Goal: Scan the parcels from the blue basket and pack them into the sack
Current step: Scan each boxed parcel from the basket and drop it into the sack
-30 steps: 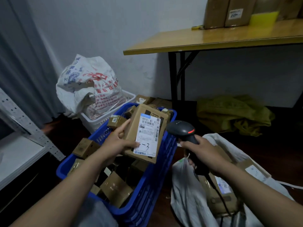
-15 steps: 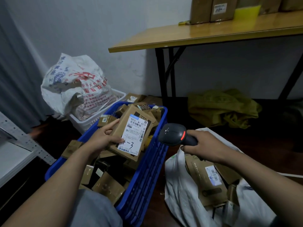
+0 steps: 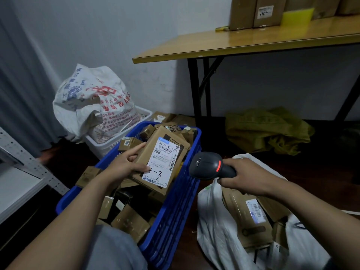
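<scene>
My left hand (image 3: 127,162) grips a brown cardboard parcel (image 3: 153,152) by its left edge, label up, above the blue basket (image 3: 175,207). The label carries a barcode and a handwritten "-3". Several more brown parcels fill the basket. My right hand (image 3: 245,175) holds a black barcode scanner (image 3: 209,165), its head pointing left at the parcel and a red light lit on its back. Below my right hand lies the open white sack (image 3: 216,227), with several parcels inside.
A full printed white sack (image 3: 91,102) sits in a white basket (image 3: 109,145) at the back left. A wooden folding table (image 3: 253,43) with boxes stands at the back right, with a crumpled green sack (image 3: 268,129) on the floor under it. A grey metal shelf (image 3: 25,168) stands at the left.
My left hand has lowered the parcel toward the basket and tilted it flatter. My right hand has turned the scanner from upright to level, its head now pointing left at the label.
</scene>
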